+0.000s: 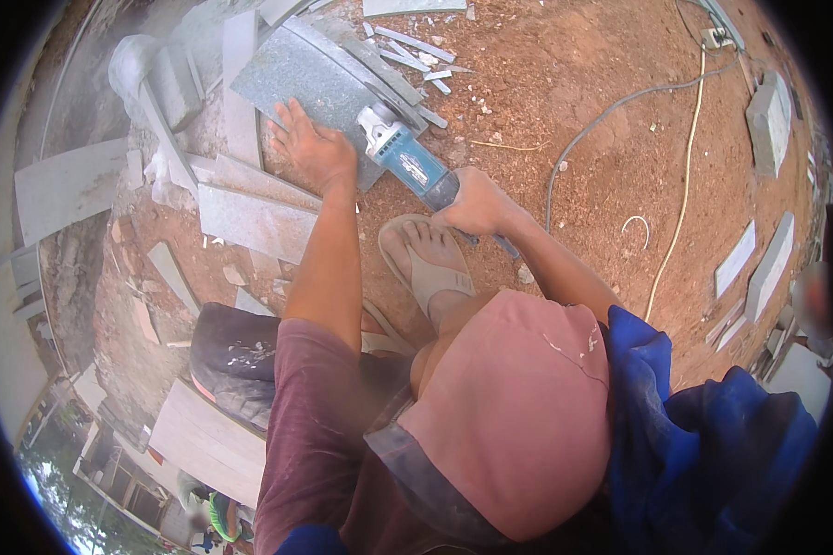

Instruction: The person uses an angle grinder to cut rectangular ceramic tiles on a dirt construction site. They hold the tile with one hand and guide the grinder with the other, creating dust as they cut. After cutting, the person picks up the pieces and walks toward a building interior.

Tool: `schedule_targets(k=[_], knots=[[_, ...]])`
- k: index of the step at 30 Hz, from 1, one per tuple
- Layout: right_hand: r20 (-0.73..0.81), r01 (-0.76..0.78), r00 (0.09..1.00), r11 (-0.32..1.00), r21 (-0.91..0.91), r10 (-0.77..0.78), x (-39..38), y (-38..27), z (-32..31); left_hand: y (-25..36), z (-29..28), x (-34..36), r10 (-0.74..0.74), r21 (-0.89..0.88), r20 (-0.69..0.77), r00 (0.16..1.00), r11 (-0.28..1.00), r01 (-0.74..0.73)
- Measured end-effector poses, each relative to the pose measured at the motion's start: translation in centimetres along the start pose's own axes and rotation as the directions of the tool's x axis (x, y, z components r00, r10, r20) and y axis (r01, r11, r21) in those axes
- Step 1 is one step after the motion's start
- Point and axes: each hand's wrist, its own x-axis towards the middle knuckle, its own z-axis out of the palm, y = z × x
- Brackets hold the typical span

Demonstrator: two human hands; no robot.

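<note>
A teal and grey angle grinder (405, 165) is gripped at its rear body by my right hand (477, 203), the fingers wrapped round it. Its silver head and disc lie along the right-hand side of a grey stone tile (292, 79), near a narrow strip at the tile's edge. Whether the disc touches the stone cannot be made out. My left hand (319, 153) lies on the tile's near part with fingers spread. Just below the grinder is my sandalled foot (426, 254).
Pale slabs (259, 220) are stacked left of my left arm. Thin offcuts (416, 44) lie beyond the tile. A grey cable (574, 139) and a cream cord (687, 185) cross the reddish dirt on the right, near a stone block (770, 125). Dust hangs at the upper left.
</note>
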Motion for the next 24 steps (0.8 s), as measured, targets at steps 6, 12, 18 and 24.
schedule_targets(k=[6,12,18,24], knots=[[0.005,0.000,1.000,0.998,0.055,-0.001,-0.1,0.7,0.3,0.4,-0.2,0.1,-0.010,-0.005,0.028,1.000,1.000,0.011],[0.011,-0.030,1.000,0.996,0.079,0.029,-0.7,0.1,0.0,0.5,-0.5,0.1,-0.030,-0.013,0.071,0.997,0.999,0.031],[0.019,-0.035,0.999,0.997,0.066,0.034,-1.1,0.2,0.0,0.3,-0.3,0.0,-0.022,-0.006,0.041,0.999,1.000,0.022],[0.010,-0.037,0.999,0.997,0.063,0.036,-1.3,0.5,0.1,0.2,0.2,-0.1,-0.010,0.000,-0.001,1.000,1.000,0.010]])
